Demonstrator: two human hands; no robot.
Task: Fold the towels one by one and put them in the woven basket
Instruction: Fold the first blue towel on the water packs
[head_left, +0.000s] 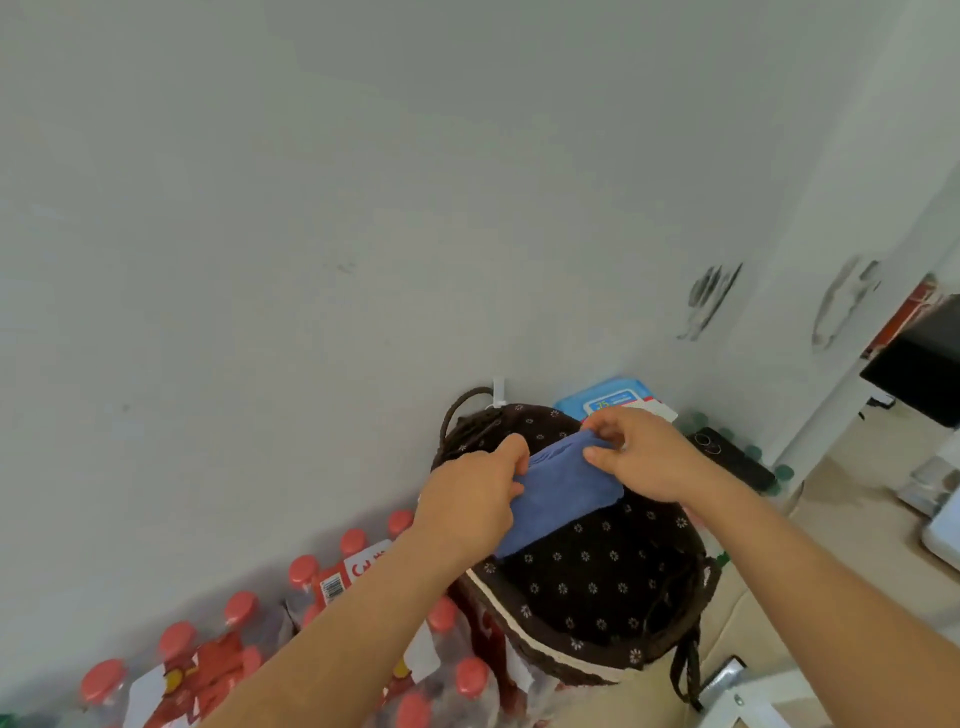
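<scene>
A folded blue towel (558, 496) hangs over the mouth of the woven basket (558, 652), which has a dark brown liner dotted with small white flowers. My left hand (475, 501) grips the towel's left edge. My right hand (641, 452) pinches its upper right edge. The towel sits above the basket's far half, held between both hands. The basket's inside below the towel is dark, and I cannot tell what lies in it.
Packs of bottles with red caps (306, 571) stand left of the basket against the white wall (363, 208). A blue wipes pack (613, 400) and a black phone (727, 454) lie behind the basket. A white frame (748, 696) is at the lower right.
</scene>
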